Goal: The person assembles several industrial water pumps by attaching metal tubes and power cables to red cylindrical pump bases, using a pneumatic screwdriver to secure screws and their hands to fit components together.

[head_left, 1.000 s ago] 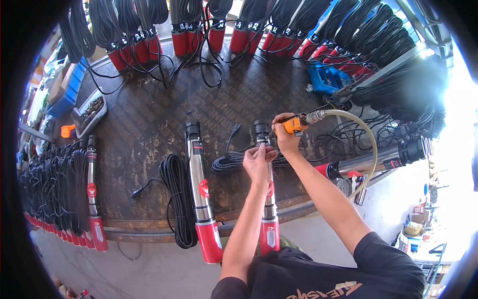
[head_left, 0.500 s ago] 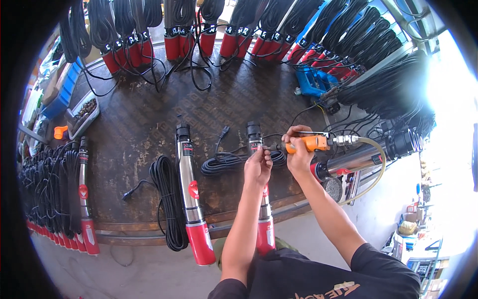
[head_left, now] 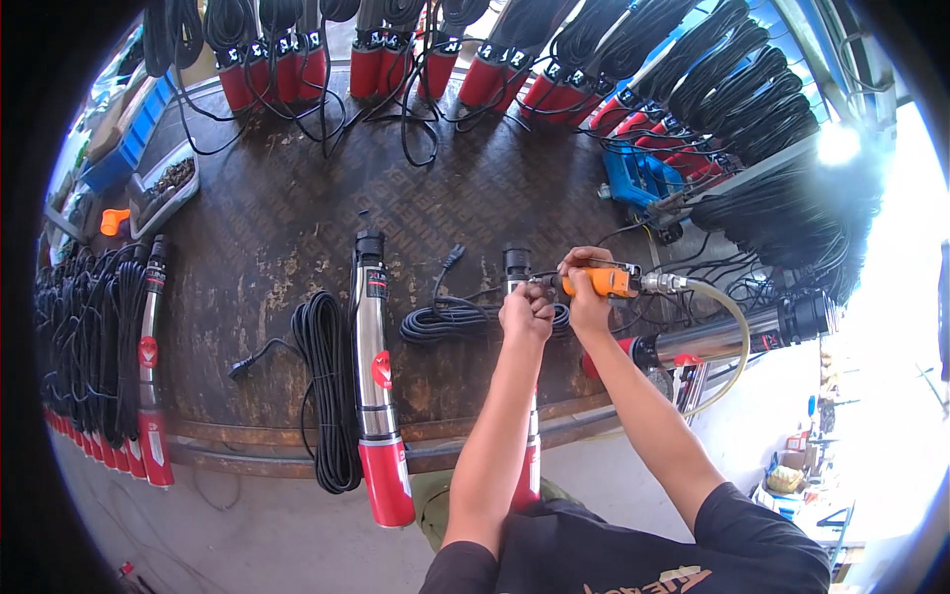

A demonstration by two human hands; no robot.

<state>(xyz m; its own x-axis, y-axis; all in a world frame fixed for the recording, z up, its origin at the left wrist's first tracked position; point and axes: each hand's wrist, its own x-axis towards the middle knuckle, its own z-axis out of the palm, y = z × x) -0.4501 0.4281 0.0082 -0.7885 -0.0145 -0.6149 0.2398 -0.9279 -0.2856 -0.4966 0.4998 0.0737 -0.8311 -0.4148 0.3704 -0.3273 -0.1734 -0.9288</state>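
Observation:
My right hand (head_left: 586,297) is wrapped round an orange air screwdriver (head_left: 606,282), its nose pointing left and a pale air hose (head_left: 737,327) running from its back. My left hand (head_left: 526,312) is closed, with curled fingers at the tool's tip beside the upper end of a steel pump (head_left: 517,262). What those fingers pinch is too small to make out. The pump lies under my left hand and forearm, its black top facing away and its red base toward me. Behind the left hand rests a coil of black cable (head_left: 445,323) with a plug.
Another steel and red pump (head_left: 372,342) lies to the left, beside a black cable coil (head_left: 332,406). Several pumps line the table's (head_left: 267,213) far edge. A larger pump (head_left: 717,339) lies at right, near a blue tool (head_left: 638,176). A parts tray (head_left: 166,203) sits at left.
My left hand has shifted right along the pump's top, closer to the screwdriver's tip, with its fingers more tightly curled. The whole view has shifted slightly.

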